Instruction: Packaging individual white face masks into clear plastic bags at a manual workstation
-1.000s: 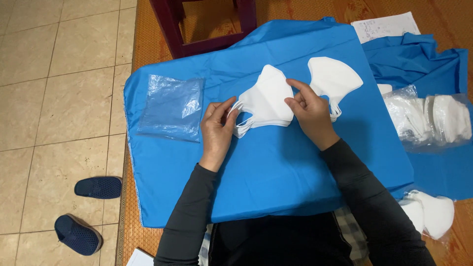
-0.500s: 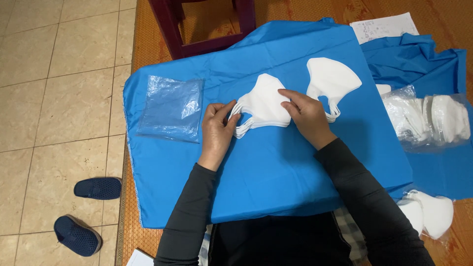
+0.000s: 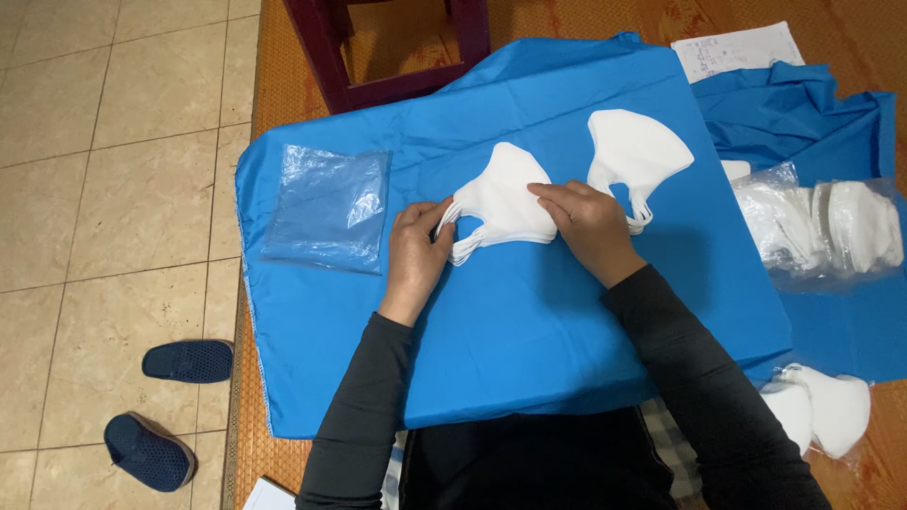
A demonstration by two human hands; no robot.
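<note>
A stack of white face masks (image 3: 505, 196) lies on a blue cloth (image 3: 529, 312) spread over my lap and the floor. My left hand (image 3: 416, 250) pinches the ear loops at the stack's left edge. My right hand (image 3: 588, 225) rests flat on the stack's right side, pressing it down. A second stack of white masks (image 3: 635, 151) sits just beyond my right hand. A clear plastic bag (image 3: 329, 206) lies flat on the cloth to the left of my left hand.
A clear bag of white masks (image 3: 831, 231) lies on more blue cloth at the right. More masks (image 3: 824, 408) sit at the lower right. A dark red stool (image 3: 397, 47) stands behind. Two blue slippers (image 3: 165, 406) lie on the tiles. A sheet of paper (image 3: 737, 47) lies at the back right.
The mask stack has come down slightly to lie flatter on the cloth. My right hand has slid lower over it; my left hand stays at the loops.
</note>
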